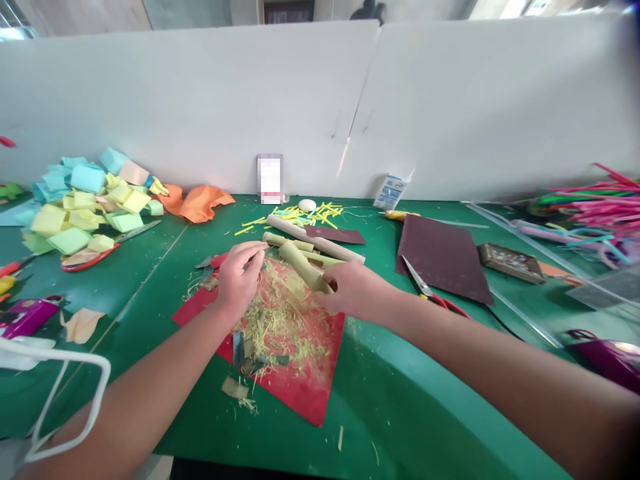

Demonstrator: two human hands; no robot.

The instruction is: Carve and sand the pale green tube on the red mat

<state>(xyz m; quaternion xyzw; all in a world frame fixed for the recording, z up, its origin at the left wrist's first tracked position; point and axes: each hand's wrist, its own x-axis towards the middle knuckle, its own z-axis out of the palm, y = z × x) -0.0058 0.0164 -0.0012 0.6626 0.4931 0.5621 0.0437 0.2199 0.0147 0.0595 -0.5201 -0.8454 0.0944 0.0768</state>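
Observation:
My right hand [350, 288] grips the near end of a pale green bamboo tube [300, 261], which points away and to the left. My left hand [241, 275] is closed at the left of that tube, its fingers bent together; whatever may be in them is hidden. Below both hands lies a red sheet [306, 393] covered with pale shavings [273, 317] and dust. Small dark strips [245, 353] rest on its near left part. Just beyond the held tube are another bamboo piece [287, 241] and a long pale stick [320, 240].
Folded paper cubes [85, 200] pile up at the left beside orange cloth-like material [197, 202]. To the right, scissors [425, 287] lie on a dark brown sheet [440, 250], near a small tray [510, 262]. Behind stand a phone [271, 179] and a white partition [200, 100].

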